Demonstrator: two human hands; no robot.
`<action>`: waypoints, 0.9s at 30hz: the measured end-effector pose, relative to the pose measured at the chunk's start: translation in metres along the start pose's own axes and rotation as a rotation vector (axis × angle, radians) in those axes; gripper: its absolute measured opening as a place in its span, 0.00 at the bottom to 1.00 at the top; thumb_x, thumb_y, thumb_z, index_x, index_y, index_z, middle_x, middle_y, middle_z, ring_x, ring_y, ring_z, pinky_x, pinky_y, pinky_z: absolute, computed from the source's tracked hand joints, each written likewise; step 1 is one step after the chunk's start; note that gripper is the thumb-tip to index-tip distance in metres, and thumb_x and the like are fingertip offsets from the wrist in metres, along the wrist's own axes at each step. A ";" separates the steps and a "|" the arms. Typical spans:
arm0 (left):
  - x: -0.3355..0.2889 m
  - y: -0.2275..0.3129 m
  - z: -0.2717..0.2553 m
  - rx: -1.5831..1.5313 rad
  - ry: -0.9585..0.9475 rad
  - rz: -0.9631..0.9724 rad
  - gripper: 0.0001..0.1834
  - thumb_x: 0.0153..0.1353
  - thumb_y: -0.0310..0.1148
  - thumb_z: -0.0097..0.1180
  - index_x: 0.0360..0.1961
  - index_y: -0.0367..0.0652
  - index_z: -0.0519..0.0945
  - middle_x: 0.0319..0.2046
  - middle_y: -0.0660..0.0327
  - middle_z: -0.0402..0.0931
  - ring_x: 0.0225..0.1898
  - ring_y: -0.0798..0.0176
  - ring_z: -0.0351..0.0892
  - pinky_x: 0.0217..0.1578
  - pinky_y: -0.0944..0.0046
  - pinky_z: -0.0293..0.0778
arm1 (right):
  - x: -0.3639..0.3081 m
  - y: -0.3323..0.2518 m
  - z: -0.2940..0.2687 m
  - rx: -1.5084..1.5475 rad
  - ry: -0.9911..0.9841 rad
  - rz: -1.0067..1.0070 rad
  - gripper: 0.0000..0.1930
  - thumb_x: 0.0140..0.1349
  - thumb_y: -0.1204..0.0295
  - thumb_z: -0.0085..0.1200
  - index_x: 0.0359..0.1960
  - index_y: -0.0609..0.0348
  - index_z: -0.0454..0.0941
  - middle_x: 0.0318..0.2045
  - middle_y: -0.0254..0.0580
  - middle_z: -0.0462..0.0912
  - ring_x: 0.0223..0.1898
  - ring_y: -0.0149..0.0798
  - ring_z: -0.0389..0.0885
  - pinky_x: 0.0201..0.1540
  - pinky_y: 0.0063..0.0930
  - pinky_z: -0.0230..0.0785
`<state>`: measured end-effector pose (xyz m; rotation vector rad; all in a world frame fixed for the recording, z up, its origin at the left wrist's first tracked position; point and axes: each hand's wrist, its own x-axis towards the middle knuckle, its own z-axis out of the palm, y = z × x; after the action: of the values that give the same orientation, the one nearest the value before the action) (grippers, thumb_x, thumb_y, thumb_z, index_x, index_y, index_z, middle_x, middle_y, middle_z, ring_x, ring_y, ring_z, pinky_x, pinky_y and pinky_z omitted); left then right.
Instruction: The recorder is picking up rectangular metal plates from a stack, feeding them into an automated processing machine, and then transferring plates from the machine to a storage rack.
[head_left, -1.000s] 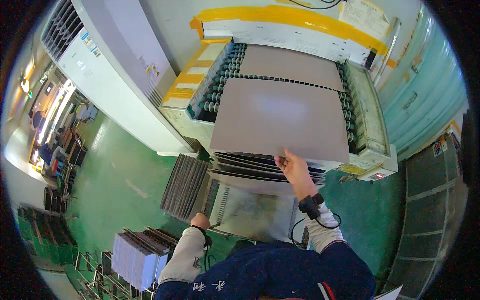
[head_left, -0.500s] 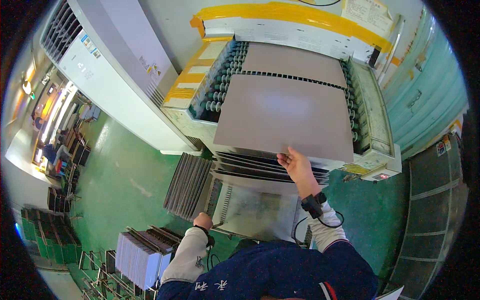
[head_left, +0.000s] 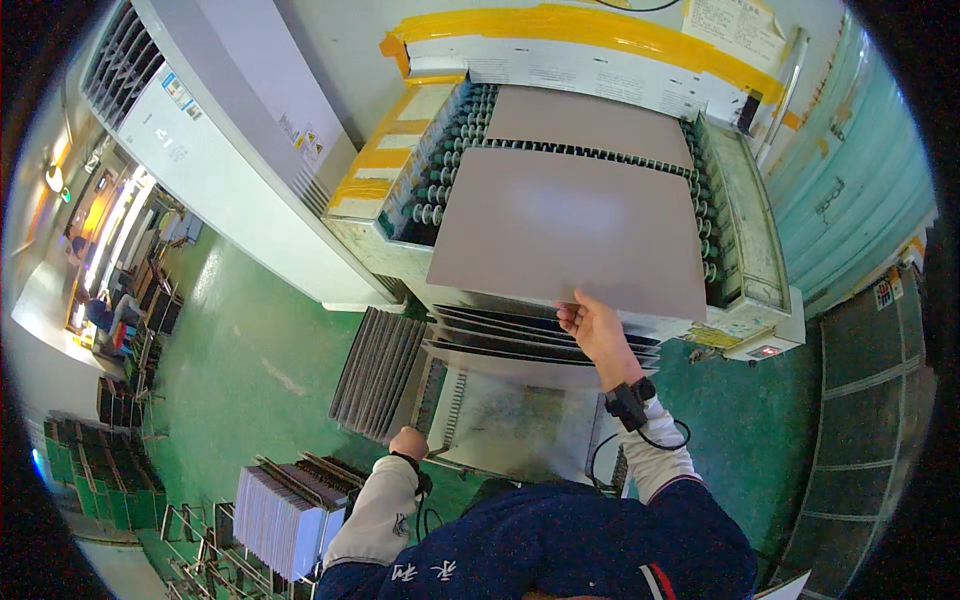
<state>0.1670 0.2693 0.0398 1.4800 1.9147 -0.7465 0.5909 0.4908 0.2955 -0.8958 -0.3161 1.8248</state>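
Observation:
A large grey-brown flat panel [head_left: 570,235] lies on the roller conveyor [head_left: 430,212], its near edge sticking out toward me. My right hand [head_left: 594,327] is at that near edge, thumb on top and fingers curled beneath, pinching it. Below the overhang, several similar panels [head_left: 500,335] stand in a slotted metal rack [head_left: 520,420]. My left hand [head_left: 408,443] is closed in a fist at the rack's near left corner, around a metal bar there. What its fingers wrap is mostly hidden.
Another panel [head_left: 590,125] follows behind on the rollers. Left of the rack stands a row of dark panels [head_left: 380,370]; nearer, a rack holds white panels [head_left: 285,520]. A tall white air conditioner [head_left: 240,170] stands at left, and a grey metal-framed screen [head_left: 860,420] at right.

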 end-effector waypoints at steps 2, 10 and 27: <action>0.017 -0.011 0.020 0.083 0.006 0.050 0.19 0.57 0.36 0.52 0.45 0.32 0.75 0.44 0.47 0.78 0.46 0.48 0.81 0.45 0.54 0.77 | 0.001 0.000 0.003 -0.007 0.000 0.005 0.10 0.63 0.67 0.54 0.39 0.61 0.72 0.35 0.53 0.82 0.30 0.41 0.78 0.36 0.35 0.73; 0.030 -0.016 0.033 0.085 0.078 0.095 0.19 0.56 0.37 0.53 0.43 0.31 0.74 0.41 0.47 0.80 0.45 0.48 0.82 0.44 0.54 0.77 | 0.005 -0.006 0.002 -0.057 0.015 0.031 0.13 0.64 0.63 0.53 0.41 0.61 0.73 0.35 0.49 0.83 0.30 0.39 0.78 0.36 0.35 0.73; 0.042 -0.025 0.040 0.217 0.012 0.148 0.18 0.56 0.36 0.53 0.43 0.33 0.77 0.42 0.46 0.80 0.46 0.48 0.81 0.44 0.55 0.77 | 0.016 -0.020 0.009 -0.183 -0.032 0.138 0.23 0.64 0.52 0.50 0.38 0.64 0.77 0.32 0.46 0.82 0.28 0.37 0.80 0.33 0.31 0.75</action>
<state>0.1393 0.2606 -0.0161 1.7393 1.7538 -0.9011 0.5959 0.5149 0.3066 -1.0371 -0.4574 1.9619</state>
